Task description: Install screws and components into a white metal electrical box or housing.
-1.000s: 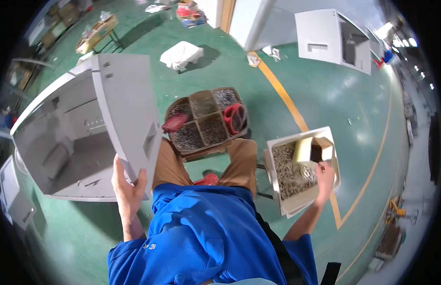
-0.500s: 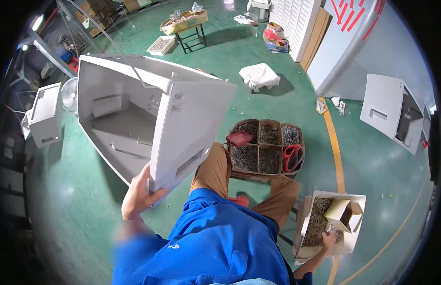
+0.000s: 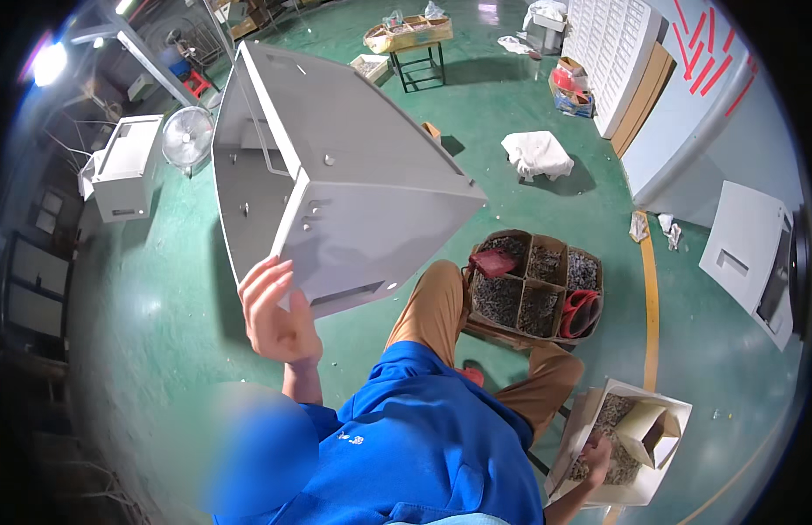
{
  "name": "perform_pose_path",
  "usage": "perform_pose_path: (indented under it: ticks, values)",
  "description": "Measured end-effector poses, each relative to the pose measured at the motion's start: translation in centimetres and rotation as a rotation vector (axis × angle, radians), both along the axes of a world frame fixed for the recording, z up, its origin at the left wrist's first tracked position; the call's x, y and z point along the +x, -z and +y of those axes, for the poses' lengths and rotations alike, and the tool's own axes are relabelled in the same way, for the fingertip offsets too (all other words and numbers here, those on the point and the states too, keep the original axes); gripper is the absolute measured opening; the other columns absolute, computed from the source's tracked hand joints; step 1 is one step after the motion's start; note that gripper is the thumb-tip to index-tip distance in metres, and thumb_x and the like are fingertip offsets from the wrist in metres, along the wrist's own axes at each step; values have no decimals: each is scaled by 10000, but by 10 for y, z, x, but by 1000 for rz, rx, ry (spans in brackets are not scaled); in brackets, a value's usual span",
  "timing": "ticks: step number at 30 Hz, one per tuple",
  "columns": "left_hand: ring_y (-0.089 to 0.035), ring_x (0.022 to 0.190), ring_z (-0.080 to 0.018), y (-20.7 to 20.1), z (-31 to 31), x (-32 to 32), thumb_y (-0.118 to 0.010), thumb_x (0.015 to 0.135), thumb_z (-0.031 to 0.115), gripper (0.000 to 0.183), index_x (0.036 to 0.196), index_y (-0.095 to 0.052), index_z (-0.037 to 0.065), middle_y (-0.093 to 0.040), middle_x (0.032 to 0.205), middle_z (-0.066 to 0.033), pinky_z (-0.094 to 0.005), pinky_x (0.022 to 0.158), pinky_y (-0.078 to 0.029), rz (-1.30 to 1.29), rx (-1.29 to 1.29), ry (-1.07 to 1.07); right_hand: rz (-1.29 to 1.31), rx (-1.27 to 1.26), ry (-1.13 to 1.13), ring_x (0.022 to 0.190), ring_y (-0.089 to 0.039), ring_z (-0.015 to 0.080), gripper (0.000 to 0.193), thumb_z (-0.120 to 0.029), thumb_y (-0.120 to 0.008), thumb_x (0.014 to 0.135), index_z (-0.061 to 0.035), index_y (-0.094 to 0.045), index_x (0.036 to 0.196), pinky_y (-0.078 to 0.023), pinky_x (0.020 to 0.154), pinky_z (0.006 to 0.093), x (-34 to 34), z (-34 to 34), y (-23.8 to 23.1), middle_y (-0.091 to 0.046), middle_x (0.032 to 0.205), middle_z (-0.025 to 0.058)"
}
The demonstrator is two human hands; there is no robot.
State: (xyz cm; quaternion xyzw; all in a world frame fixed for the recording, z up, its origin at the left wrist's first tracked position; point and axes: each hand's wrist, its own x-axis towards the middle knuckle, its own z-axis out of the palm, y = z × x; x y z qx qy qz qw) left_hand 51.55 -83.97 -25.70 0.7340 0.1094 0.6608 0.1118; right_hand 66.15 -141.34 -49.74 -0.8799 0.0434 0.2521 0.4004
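A large grey sheet-metal cabinet [image 3: 379,227] is tilted in front of me on the left, its open side facing left. At its near lower corner is my left hand [image 3: 282,315], fingers stretched out and the fingertips against the edge. My right hand [image 3: 595,455] is down in a white box [image 3: 683,424] of small metal parts [image 3: 620,472] at the lower right. Its fingers look curled among the parts; what they hold, if anything, is too small to make out. A folded cardboard carton [image 3: 637,429] lies on the parts beside that hand.
Before my knees stands a divided bin [image 3: 528,280] of small hardware with red bags [image 3: 581,311]. A cloth-covered stool [image 3: 537,156], a fan [image 3: 187,138] and other cabinets [image 3: 749,262] stand around. Farther off are a table with trays [image 3: 410,37] and stacked white panels [image 3: 611,61].
The cabinet has turned and tipped, showing more of its upper panel. My left hand has gone from gripping its corner to stretched fingers. My right hand has moved leftward within the box; the view has shifted.
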Motion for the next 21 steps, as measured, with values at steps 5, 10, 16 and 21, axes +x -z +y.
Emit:
perform_pose_path:
  ticks: [5, 10, 16, 21]
  values:
    - [-629, 798, -295, 18, -24, 18, -587, 671, -84, 155, 779, -653, 7, -654, 798, -127, -344, 732, -501, 143, -67, 207, 59, -37, 104, 436, -536, 151, 111, -21, -539, 626, 22, -599, 708, -426, 416, 297, -21, -22, -3, -564, 537, 96]
    - [-635, 803, -284, 40, -34, 47, -568, 684, -95, 150, 783, -636, -5, -651, 834, -126, -340, 724, -497, 396, -140, 387, -187, -360, -70, 658, -585, 229, 180, -112, -528, 707, 11, -616, 805, -448, 580, 354, -30, -43, -19, -567, 690, 138]
    - [-617, 835, -271, 84, -24, 70, -533, 819, -66, 127, 890, -629, -22, -643, 884, -132, -352, 756, -489, 514, -226, 457, -57, 384, 441, 799, -645, 187, 306, -130, -542, 866, -51, -537, 1162, -543, 643, 294, -10, 18, -49, -625, 957, 104]
    - [-612, 886, -256, 161, -24, 87, -557, 816, -22, 140, 926, -635, 15, -637, 915, -114, -344, 799, -471, 975, -277, 589, -51, 815, 662, 897, -638, 276, 390, -221, -458, 903, 4, -491, 1219, -547, 716, 368, -16, 16, -61, -608, 1072, 186]
